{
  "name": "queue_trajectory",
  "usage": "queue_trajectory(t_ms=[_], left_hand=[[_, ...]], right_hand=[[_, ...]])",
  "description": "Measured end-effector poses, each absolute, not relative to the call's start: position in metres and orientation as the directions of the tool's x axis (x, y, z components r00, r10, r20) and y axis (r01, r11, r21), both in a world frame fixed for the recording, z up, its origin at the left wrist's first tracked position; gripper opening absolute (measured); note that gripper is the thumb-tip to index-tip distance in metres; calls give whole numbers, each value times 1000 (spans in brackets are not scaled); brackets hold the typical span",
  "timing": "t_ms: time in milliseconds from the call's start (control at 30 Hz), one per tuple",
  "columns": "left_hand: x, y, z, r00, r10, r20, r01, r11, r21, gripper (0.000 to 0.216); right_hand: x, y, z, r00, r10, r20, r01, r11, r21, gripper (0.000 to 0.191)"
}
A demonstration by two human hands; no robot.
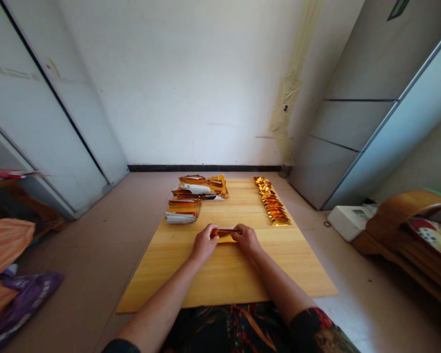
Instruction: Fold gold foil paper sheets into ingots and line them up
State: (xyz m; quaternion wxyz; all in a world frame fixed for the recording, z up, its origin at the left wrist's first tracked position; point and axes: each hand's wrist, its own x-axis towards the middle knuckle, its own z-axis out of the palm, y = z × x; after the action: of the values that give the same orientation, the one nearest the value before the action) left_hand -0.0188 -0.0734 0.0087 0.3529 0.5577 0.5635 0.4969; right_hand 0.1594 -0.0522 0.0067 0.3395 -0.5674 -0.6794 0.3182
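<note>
Between my two hands, above the near middle of the wooden board (228,277), is a shiny gold-brown foil packet (226,232) with a whitish strip along its far edge. My left hand (205,241) grips its left end, thumb toward the middle. At the right end my right hand (247,239) pinches it the same way. Beyond my left hand lie a stack of flat gold-and-white packets (183,211) and a looser pile of similar ones (202,188). A row of puffed gold packets (274,203) runs along the board's right side. What is inside the held packet is hidden.
A white wall (191,88) rises beyond the board. A grey refrigerator (327,147) stands at the right, near a white box (349,220) and a wooden seat (400,235). On the left are a cabinet (47,122) and a purple bag (25,304) on the floor.
</note>
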Motion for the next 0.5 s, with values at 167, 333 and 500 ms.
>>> queue_trajectory(t_ms=[167,333,500], left_hand=[[-15,-74,3,-201,961,188,309,-120,943,42],[-15,-73,-4,-178,937,302,418,-206,885,50],[-17,-70,-10,-139,910,390,599,-237,765,46]], right_hand=[[150,-52,18,-128,984,122,735,177,-655,21],[141,-52,21,-108,985,135,902,154,-403,19],[133,-52,16,-95,990,109,952,122,-279,17]])
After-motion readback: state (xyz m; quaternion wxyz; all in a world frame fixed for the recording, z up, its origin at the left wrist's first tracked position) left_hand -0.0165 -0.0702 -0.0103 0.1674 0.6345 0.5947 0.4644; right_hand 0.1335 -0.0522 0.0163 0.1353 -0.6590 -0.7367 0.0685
